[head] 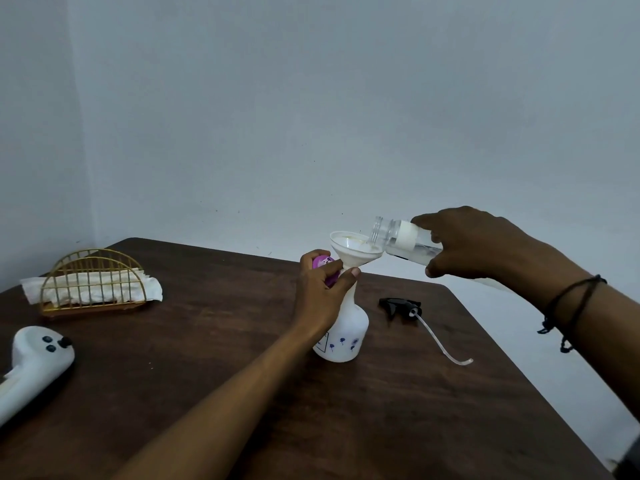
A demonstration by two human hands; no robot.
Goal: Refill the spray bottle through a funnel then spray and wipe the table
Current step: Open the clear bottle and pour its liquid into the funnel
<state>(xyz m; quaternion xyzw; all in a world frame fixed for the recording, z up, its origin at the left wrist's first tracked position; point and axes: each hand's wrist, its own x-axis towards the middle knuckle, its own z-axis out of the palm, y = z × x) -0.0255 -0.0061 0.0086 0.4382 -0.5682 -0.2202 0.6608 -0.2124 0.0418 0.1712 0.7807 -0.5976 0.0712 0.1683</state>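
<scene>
As seen from the head camera, one dark wooden bench (214, 393) stands against a pale wall.

Item: spray bottle (346, 336), white with small blue flower marks, upright near the middle of the bench, its spray top off.
Item: funnel (351, 252), white, seated in the bottle's neck, tilted slightly.
Item: left hand (320, 292), closed around the bottle's neck just under the funnel, also holding a purple cap (325, 266) against its fingers.
Item: right hand (474, 244), gripping a clear bottle (401, 239) with a white label band; the bottle lies almost level, mouth over the funnel's rim, clear liquid inside. A dark cord bracelet (571, 308) circles the wrist.
Item: spray head (400, 306), black, with a long clear tube (440, 341), lying on the bench just right of the spray bottle.
Item: gold wire holder (91, 282), far left, holding white tissues (152, 287).
Item: white handheld device (33, 365) with dark buttons, lying at the left edge.
</scene>
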